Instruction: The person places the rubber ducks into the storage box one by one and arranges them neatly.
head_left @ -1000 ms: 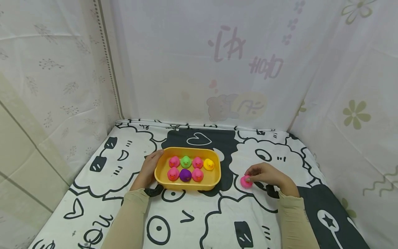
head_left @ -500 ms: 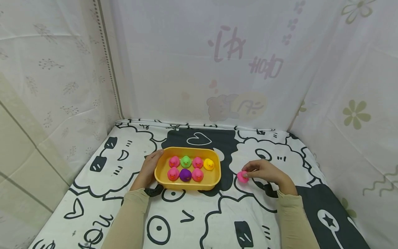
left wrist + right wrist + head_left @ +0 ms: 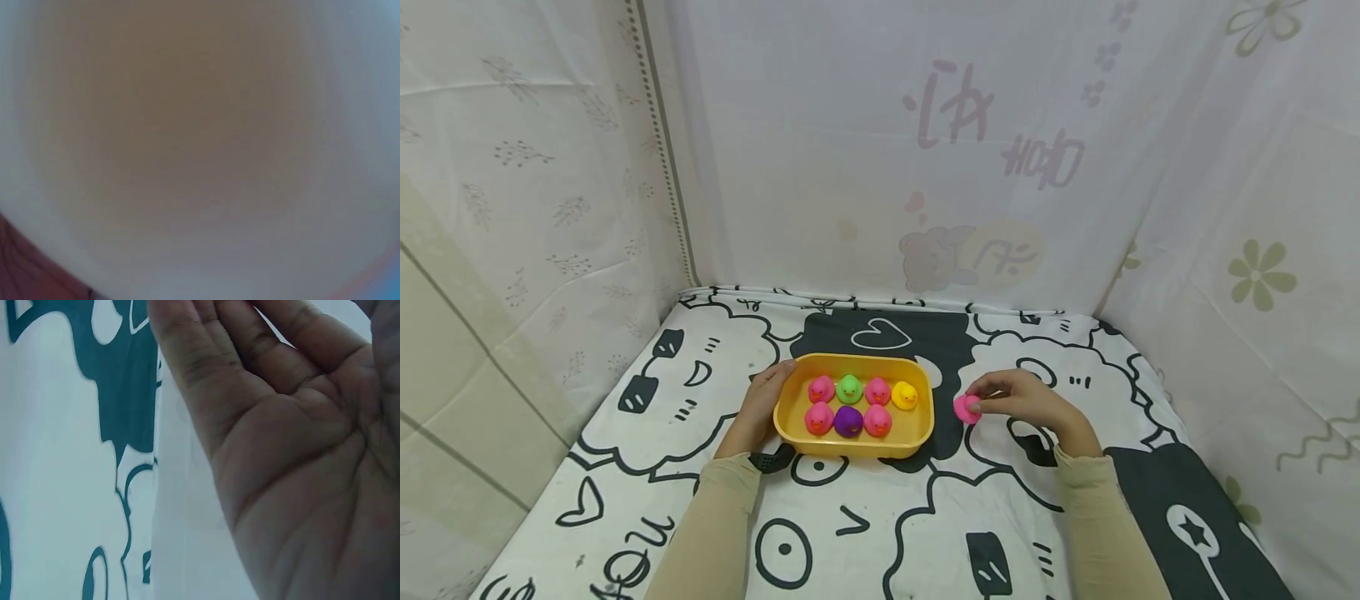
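Note:
In the head view, a yellow tray [image 3: 853, 446] stands on the patterned cloth. It holds several small rubber ducks in two rows: pink ones, a green duck [image 3: 849, 389], a purple duck [image 3: 848, 422] and a yellow duck [image 3: 905, 395]. My left hand [image 3: 762, 410] grips the tray's left end, thumb at the rim. To the right of the tray, my right hand [image 3: 1030, 404] pinches another pink rubber duck [image 3: 966, 409] between thumb and fingers. The right wrist view shows the palm of that hand [image 3: 300, 437] but not the duck. A blurred pale surface fills most of the left wrist view.
The cloth [image 3: 820, 533] bears black-and-white cartoon drawings and covers the whole work surface. Pale printed curtains [image 3: 820, 167] hang behind it and along both sides. A dark band [image 3: 772, 459] circles the left wrist.
My right hand has moved left and away from me with the pink rubber duck, closer to the tray. The left hand and tray have stayed in place.

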Demonstrator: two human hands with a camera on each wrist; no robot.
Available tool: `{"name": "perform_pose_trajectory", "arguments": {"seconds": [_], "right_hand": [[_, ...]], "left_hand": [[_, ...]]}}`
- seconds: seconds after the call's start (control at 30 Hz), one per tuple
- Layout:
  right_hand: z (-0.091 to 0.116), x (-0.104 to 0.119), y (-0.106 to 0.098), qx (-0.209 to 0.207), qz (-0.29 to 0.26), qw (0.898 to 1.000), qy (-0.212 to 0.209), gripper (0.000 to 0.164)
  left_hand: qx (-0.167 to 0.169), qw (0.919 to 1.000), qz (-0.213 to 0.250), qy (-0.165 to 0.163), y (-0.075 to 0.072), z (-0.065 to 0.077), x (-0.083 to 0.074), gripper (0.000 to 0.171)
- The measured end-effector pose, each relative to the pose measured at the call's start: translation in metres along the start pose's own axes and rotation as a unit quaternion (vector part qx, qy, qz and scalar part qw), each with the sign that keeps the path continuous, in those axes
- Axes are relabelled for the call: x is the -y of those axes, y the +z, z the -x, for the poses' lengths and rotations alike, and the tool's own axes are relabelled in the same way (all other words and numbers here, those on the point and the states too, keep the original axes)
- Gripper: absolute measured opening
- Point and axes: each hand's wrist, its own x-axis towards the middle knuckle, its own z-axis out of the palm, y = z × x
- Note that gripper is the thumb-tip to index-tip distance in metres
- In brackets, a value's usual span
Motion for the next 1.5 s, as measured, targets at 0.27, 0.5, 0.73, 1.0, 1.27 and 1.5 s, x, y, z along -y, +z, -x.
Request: {"name": "perform_pose_trajectory", "arguments": {"seconds": [0.27,0.5,0.73,1.0,1.27,1.5], "right_hand": [[-0.02,0.019,-0.003,0.013,-0.009,0.999,-0.052,0.026],[-0.042,0.033,0.007,0.043,-0.029,0.994,-0.101,0.024],[-0.061,0.045,0.025,0.093,-0.039,0.989,-0.111,0.025],[-0.079,0.055,0.04,0.141,0.048,0.982,-0.115,0.023],[-0.088,0.058,0.05,0.171,0.147,0.967,-0.119,0.024],[-0.088,0.055,0.056,0.162,0.181,0.962,-0.126,0.022]], "left_hand": [[-0.005,0.9999,-0.009,-0.002,-0.001,0.001,-0.002,0.077],[-0.002,0.9999,-0.011,0.004,-0.002,0.0,-0.001,0.079],[0.0,0.9999,-0.013,-0.002,-0.002,0.001,-0.003,0.079],[0.0,0.9999,-0.006,-0.009,-0.001,0.001,-0.005,0.076],[0.0,0.9999,-0.01,-0.008,0.0,0.001,-0.002,0.074],[0.003,1.0,-0.007,-0.006,0.0,0.001,-0.001,0.072]]}}
